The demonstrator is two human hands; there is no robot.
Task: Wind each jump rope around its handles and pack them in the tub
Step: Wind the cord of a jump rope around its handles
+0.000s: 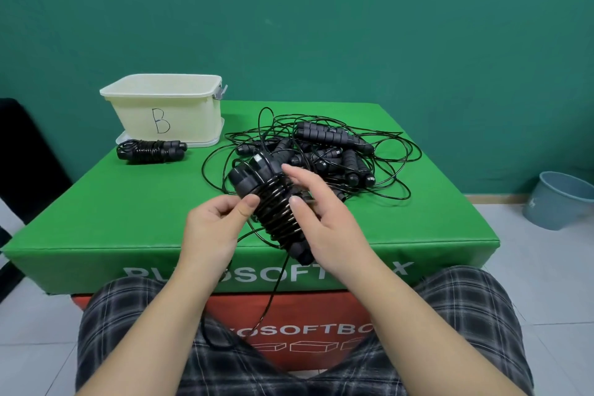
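Observation:
I hold a pair of black jump-rope handles (257, 175) over the near edge of the green box, with black cord coiled round their middle (276, 212). My left hand (213, 223) pinches the bundle from the left, thumb on the coils. My right hand (321, 222) cups it from the right, thumb against the coils, fingers extended behind. A loose tail of cord (273, 292) hangs down toward my lap. One wound rope (151, 148) lies in front of the cream tub marked B (167, 112). A tangled pile of ropes and handles (324, 151) lies at mid-right.
The tub stands on its lid (123, 138) at the far left of the green foam box (112, 212), stacked on a red one (308, 305). A blue-grey bucket (559, 199) sits on the tiled floor at right. A dark object (22, 164) is at the left edge.

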